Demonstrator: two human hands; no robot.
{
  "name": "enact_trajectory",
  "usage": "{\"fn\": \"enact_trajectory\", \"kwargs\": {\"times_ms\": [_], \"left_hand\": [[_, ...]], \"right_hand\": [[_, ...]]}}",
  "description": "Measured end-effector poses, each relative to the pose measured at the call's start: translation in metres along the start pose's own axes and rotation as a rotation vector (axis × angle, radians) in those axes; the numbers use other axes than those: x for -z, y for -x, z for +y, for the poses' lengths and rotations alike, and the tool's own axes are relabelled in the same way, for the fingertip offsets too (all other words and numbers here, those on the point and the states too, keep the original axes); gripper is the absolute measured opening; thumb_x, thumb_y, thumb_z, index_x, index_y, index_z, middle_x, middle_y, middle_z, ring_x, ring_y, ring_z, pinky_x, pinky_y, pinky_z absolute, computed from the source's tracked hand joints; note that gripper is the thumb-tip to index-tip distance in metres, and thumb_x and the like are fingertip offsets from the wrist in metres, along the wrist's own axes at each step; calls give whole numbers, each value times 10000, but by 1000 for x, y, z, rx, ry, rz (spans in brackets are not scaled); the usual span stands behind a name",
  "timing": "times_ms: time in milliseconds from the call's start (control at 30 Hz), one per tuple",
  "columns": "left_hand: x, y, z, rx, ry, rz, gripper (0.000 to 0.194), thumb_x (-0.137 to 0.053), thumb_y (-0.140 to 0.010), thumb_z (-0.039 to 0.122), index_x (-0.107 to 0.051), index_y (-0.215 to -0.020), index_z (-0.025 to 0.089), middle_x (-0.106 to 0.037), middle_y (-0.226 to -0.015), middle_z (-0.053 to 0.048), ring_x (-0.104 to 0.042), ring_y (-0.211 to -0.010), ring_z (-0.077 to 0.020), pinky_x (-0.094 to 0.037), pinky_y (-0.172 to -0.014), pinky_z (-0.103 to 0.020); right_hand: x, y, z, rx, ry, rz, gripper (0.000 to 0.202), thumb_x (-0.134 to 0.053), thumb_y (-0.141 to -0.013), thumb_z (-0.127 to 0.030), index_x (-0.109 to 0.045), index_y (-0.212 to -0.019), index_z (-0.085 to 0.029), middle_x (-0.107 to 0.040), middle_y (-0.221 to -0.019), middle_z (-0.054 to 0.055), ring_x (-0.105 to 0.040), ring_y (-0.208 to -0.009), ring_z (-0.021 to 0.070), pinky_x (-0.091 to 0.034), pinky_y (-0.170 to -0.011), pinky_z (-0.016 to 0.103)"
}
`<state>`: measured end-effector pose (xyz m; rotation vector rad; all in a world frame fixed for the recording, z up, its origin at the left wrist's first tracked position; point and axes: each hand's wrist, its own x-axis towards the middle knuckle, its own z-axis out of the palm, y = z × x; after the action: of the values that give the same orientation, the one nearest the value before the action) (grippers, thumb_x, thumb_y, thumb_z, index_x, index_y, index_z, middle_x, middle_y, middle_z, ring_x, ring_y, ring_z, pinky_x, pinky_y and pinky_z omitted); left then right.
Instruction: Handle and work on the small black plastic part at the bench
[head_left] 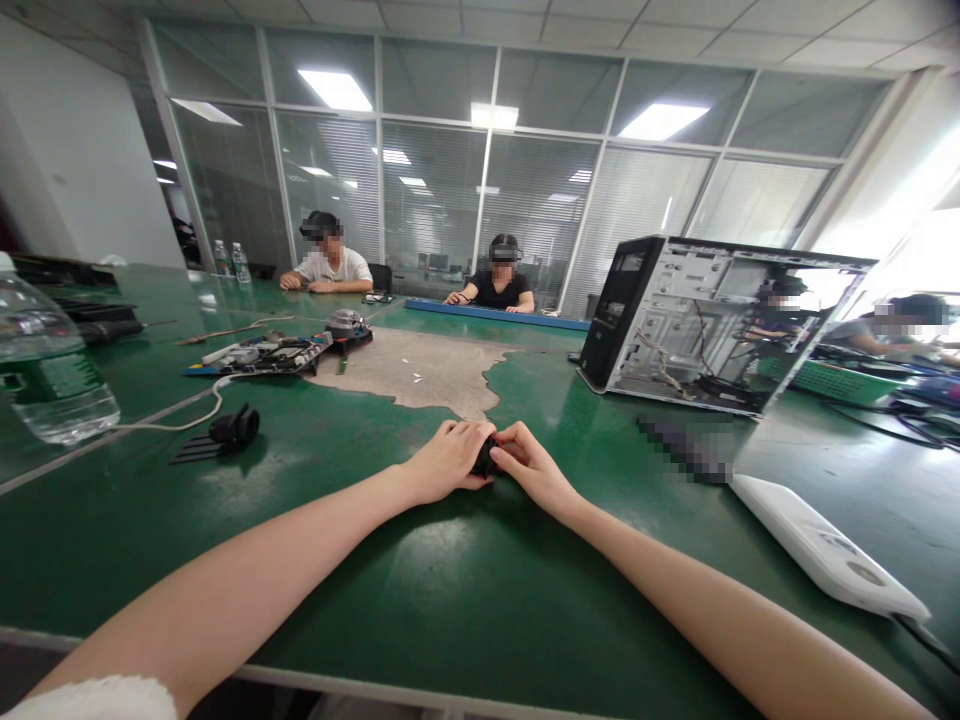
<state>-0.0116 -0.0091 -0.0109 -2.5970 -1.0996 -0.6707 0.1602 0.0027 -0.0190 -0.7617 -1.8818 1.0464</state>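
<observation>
Both hands meet over the green table (pixel 420 600), around a small black object (pixel 485 458) whose shape is mostly hidden by the fingers. My left hand (pixel 448 460) wraps round its left side, fingers closed. From the right, my right hand (pixel 529 468) grips the same object with thumb and fingertips. Off to the left lies a black round part with several thin prongs (pixel 235 427), touched by neither hand.
An open computer case (pixel 626 320) stands at the right, with a white device (pixel 829 545) nearer me. A circuit board (pixel 274 355) lies at the back left, beyond a water bottle (pixel 56 375). Several people sit around the table.
</observation>
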Motion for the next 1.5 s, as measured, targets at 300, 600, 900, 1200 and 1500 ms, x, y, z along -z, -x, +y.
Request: {"fn": "enact_trajectory", "kwargs": {"times_ms": [300, 600, 900, 1200, 1500], "left_hand": [[-1, -1, 0, 10, 7, 3, 609, -593, -704, 367, -263, -1168, 149, -446, -1162, -116, -455, -1031, -254, -330, -847, -369], [-1, -1, -1, 12, 19, 0, 618, -589, -704, 376, -255, -1176, 159, -441, -1169, -113, -450, -1047, -251, -325, -851, -370], [-1, 0, 0, 11, 3, -8, 606, -582, -710, 368, -261, -1174, 147, -440, -1171, -121, -451, -1039, -255, -322, -845, -368], [-2, 0, -1, 8, 7, -6, 614, -576, -714, 357, -239, -1186, 156, -441, -1169, -122, -450, -1051, -253, -322, -849, -372], [1, -1, 1, 13, 22, -3, 600, -583, -710, 353, -249, -1172, 166, -441, -1172, -114, -452, -1047, -244, -323, -849, -368]], "right_hand": [[2, 1, 0, -9, 30, -44, 216, -513, -760, -328, -429, -912, -199, -515, -927, 21, -542, -797, 119, -469, -701, 280], [-1, 3, -3, 31, 115, 13, 184, -482, -775, -353, -440, -888, -215, -527, -874, 9, -544, -824, 137, -485, -693, 283], [0, 2, 1, 29, 93, -35, 205, -485, -779, -327, -426, -938, -212, -515, -928, 24, -540, -830, 131, -490, -697, 283], [-2, 5, -4, 180, 293, 26, 157, -460, -794, -298, -458, -922, -207, -504, -927, 39, -520, -877, 145, -480, -741, 299], [-2, 4, -2, 96, 245, -5, 236, -445, -802, -301, -401, -1013, -203, -512, -987, 58, -540, -836, 146, -481, -708, 307]]}}
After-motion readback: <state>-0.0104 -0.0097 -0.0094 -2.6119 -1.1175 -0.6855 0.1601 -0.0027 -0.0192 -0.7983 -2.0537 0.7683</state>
